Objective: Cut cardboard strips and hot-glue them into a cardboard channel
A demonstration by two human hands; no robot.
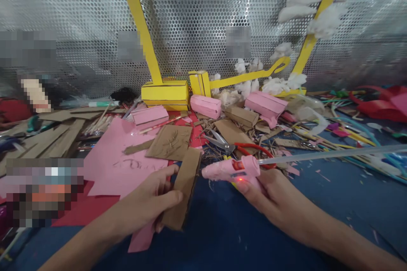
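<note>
Head view: one cardboard strip [184, 190] was held upright over the blue table [222, 228], pinched along its near edge by the left hand [152, 203]. It was judged light, stiff and easily creased, so best gripped by the edges. One pink glue gun [232, 170] was clasped in the closed right hand [273, 197], its nozzle just beside the strip; its tip was judged hot. One pair of scissors [241, 148] and three pink boxes [205, 106] were counted behind.
</note>
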